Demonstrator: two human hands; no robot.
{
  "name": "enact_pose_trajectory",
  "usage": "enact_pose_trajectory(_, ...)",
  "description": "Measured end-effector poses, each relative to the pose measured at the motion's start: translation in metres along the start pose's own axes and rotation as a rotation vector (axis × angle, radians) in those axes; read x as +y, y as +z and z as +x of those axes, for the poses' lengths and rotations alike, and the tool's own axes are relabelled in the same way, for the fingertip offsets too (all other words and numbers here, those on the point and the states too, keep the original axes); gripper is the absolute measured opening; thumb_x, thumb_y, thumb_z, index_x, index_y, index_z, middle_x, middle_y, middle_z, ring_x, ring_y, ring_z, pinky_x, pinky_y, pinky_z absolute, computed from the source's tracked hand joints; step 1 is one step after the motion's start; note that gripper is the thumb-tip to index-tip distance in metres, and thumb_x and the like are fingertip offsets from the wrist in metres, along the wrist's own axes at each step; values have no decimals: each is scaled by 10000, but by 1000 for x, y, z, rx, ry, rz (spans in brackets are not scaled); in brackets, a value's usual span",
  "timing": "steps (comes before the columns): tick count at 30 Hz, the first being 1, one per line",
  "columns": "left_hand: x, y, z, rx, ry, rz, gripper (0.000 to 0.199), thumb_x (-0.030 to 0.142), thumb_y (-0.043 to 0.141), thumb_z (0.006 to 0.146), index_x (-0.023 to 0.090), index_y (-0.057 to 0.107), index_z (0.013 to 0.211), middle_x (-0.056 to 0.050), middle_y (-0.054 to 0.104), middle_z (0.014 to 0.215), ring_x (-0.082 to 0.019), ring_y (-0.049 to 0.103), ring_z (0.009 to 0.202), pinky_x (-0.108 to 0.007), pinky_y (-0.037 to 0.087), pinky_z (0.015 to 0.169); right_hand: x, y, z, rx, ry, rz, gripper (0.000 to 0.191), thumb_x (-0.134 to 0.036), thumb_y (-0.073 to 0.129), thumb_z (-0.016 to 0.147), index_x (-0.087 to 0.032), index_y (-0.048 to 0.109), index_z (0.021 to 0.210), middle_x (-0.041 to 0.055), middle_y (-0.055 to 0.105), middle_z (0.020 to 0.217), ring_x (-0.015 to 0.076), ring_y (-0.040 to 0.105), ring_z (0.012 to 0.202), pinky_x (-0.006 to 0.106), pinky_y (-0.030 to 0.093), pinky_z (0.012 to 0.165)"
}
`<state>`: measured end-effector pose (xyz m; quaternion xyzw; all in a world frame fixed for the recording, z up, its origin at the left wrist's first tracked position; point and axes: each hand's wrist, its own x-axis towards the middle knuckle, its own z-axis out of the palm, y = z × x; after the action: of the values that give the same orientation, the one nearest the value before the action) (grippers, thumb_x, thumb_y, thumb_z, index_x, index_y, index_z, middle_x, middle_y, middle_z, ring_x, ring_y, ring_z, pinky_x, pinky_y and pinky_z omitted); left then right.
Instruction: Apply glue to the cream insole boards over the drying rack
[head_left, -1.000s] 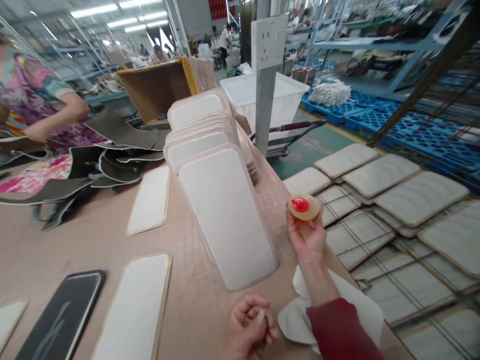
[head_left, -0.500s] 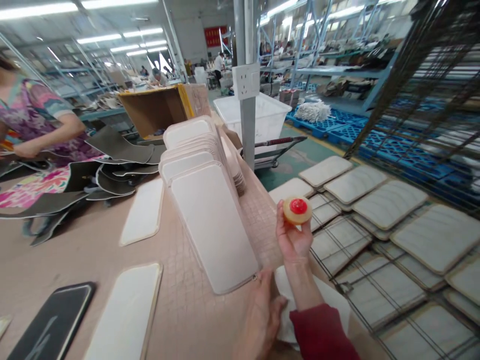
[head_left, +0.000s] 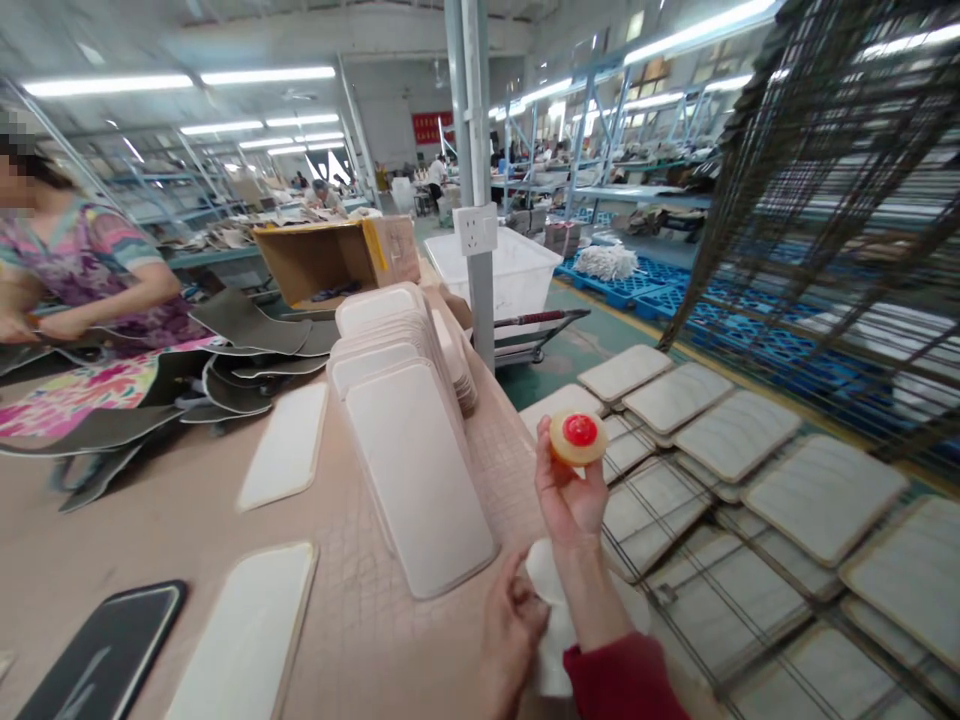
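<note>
My right hand (head_left: 571,505), raised over the table's right edge, has its fingers closed round a yellowish disc with a red centre (head_left: 579,440). Below it my left hand (head_left: 512,625) is curled, slightly blurred, beside a white object (head_left: 551,640) partly hidden by my right forearm. I cannot make out what its fingers pinch, if anything. Just beyond my left hand, a leaning stack of pale rounded-corner panels (head_left: 416,480) lies on the brownish table (head_left: 360,640). Its nearest panel ends close to my left fingertips.
Single pale panels (head_left: 244,635) and a dark panel (head_left: 105,650) lie on the left. Curved dark pieces (head_left: 247,385) are piled near a co-worker (head_left: 97,270). A wire rack (head_left: 660,490) carrying pale panels stands right, beyond a grey post (head_left: 480,290). An open carton (head_left: 319,265) stands behind the stack.
The view has tilted up slightly, so the scene sits lower. My left hand has drawn back from the stack's near corner and its fingers are more curled. My right hand still holds the disc.
</note>
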<state>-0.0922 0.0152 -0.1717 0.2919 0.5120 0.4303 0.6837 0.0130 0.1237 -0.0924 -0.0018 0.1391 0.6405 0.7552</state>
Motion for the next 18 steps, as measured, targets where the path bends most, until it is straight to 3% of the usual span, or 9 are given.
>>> enact_pose_trajectory(4,9,-16,-12,189,42,-131,700,213,690,527,105,534,1201,-40,651,725,-172,578,646,-249,421,596,-15,23,-21,10,-36,62,636,-94,662,714,-54,399,1291,192,511,1241,260,426,1213,313,515,863)
enact_pose_trajectory(8,34,-38,-50,293,79,-244,618,187,653,561,126,578,1171,-90,691,965,-219,620,888,-276,455,760,-36,51,-46,54,-91,123,507,-172,507,818,-24,392,1289,206,513,1208,229,492,1151,273,535,817)
enact_pose_trajectory(11,48,-57,-83,394,71,-354,590,197,629,526,142,630,1113,-83,700,976,-255,621,950,-312,465,798,-45,63,-65,113,-97,106,508,-214,479,838,-71,383,1315,177,535,1203,217,534,1102,254,562,765)
enact_pose_trajectory(14,62,-77,-116,473,148,-406,523,257,639,533,161,671,1046,-74,711,940,-295,620,978,-376,469,834,-55,57,-80,208,-108,-64,569,-221,569,798,-118,392,1329,155,556,1204,225,559,1067,238,582,728)
enact_pose_trajectory(16,72,-91,-138,559,222,-420,515,306,662,546,170,673,1043,-71,714,925,-307,624,976,-399,472,839,-64,44,-81,169,-58,-197,584,-210,637,766,-188,437,1314,117,541,1243,206,532,1102,207,564,762)
enact_pose_trajectory(18,80,-102,-159,656,277,-446,559,332,688,555,174,648,1090,-74,714,912,-303,638,950,-400,482,829,-71,32,-71,285,-1,-357,517,-217,672,725,-288,540,1220,68,540,1252,183,509,1123,186,562,670)
